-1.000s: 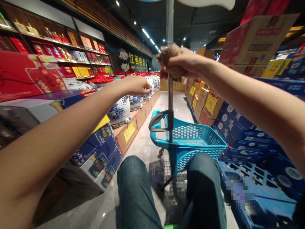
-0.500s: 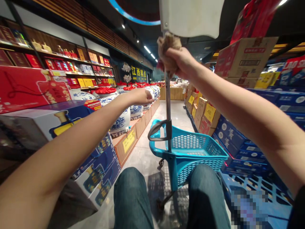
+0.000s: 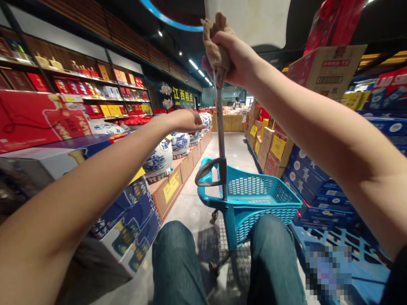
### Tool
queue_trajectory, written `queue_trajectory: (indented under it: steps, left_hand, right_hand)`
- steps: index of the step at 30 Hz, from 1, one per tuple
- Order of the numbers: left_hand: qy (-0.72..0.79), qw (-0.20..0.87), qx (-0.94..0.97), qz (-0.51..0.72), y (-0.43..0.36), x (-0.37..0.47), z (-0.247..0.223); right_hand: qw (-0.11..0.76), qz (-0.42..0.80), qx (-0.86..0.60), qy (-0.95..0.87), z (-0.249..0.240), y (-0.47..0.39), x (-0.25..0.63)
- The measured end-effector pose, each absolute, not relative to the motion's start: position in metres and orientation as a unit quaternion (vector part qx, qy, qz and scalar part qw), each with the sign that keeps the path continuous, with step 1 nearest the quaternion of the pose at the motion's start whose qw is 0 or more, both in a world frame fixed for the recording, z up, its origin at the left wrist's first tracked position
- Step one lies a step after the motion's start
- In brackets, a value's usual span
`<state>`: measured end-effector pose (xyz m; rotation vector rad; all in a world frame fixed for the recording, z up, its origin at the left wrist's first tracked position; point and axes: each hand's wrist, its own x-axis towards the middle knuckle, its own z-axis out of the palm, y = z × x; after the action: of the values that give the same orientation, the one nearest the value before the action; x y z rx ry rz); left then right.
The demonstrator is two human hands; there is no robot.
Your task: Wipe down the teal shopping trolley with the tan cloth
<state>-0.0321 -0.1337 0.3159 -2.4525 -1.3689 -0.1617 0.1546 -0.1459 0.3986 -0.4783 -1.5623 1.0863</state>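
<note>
My right hand [image 3: 237, 57] is closed round a brown cloth [image 3: 217, 46] wrapped on the upper part of a metal pole [image 3: 219, 123]. The pole rises from a blue basket cart [image 3: 254, 207] between my knees, and a white panel [image 3: 254, 19] is above the cloth. To the left of the pole, my left hand [image 3: 190, 120] reaches forward in the air, its fingers bent and partly hidden from view. Behind it stand blue-and-white jars [image 3: 159, 163] with red cloth tops.
Gift boxes [image 3: 41, 120] are stacked close on the left, below shelves of bottles [image 3: 89, 70]. Blue boxes [image 3: 305, 182] and cartons [image 3: 327, 72] line the right side, above a blue pallet [image 3: 365, 271]. A person [image 3: 236, 103] stands far down the aisle.
My right hand, the cloth and the pole top have shifted up and slightly left in view. My left hand stays out in front, a little higher. A distant person now shows.
</note>
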Motion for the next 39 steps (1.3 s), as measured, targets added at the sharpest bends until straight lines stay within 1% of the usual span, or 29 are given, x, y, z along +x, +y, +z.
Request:
queue_trajectory:
  steps: [3,7,10,14,17,21,23,25,26,27,30,32,34,37,39]
  left_hand:
    - [-0.459,0.158,-0.871,-0.070,-0.122,-0.031,0.323]
    - [-0.460,0.157,-0.870,-0.078,-0.119,-0.032,0.334]
    - [-0.481,0.144,-0.861,-0.080,-0.130,-0.029,0.340]
    - [-0.471,0.165,-0.864,-0.066,-0.144,-0.020,0.339]
    - [-0.450,0.185,-0.872,-0.058,-0.147,-0.017,0.335]
    - [-0.452,0.207,-0.867,-0.034,-0.148,-0.021,0.328]
    - [-0.452,0.220,-0.864,-0.015,-0.148,-0.025,0.324]
    - [-0.446,0.228,-0.865,-0.010,-0.148,-0.029,0.321]
    - [-0.441,0.228,-0.868,-0.013,-0.148,-0.030,0.321]
    - [-0.437,0.225,-0.871,-0.020,-0.147,-0.031,0.321]
    - [-0.438,0.215,-0.872,-0.029,-0.145,-0.032,0.321]
    - [-0.444,0.216,-0.869,-0.031,-0.144,-0.031,0.321]
    - [-0.447,0.225,-0.865,-0.028,-0.144,-0.030,0.320]
    - [-0.443,0.231,-0.866,-0.027,-0.144,-0.032,0.320]
    - [-0.439,0.214,-0.872,-0.046,-0.144,-0.034,0.324]
  right_hand:
    - [0.565,0.453,-0.220,-0.654,0.385,-0.151,0.147]
    - [0.525,0.441,-0.282,-0.671,0.354,-0.155,0.157]
    - [0.505,0.410,-0.300,-0.698,0.351,-0.148,0.170]
    - [0.561,0.398,-0.253,-0.681,0.364,-0.137,0.169]
    - [0.578,0.414,-0.222,-0.667,0.347,-0.138,0.161]
    - [0.523,0.453,-0.250,-0.678,0.281,-0.151,0.167]
    - [0.462,0.457,-0.284,-0.705,0.256,-0.156,0.178]
    - [0.403,0.435,-0.323,-0.738,0.250,-0.156,0.189]
    - [0.395,0.422,-0.331,-0.746,0.255,-0.154,0.192]
    - [0.407,0.412,-0.330,-0.746,0.263,-0.151,0.193]
    - [0.502,0.406,-0.288,-0.708,0.287,-0.143,0.187]
    - [0.528,0.423,-0.257,-0.691,0.283,-0.144,0.181]
    - [0.492,0.447,-0.251,-0.704,0.261,-0.148,0.178]
    - [0.392,0.445,-0.307,-0.744,0.219,-0.159,0.185]
    - [0.356,0.437,-0.336,-0.754,0.209,-0.163,0.192]
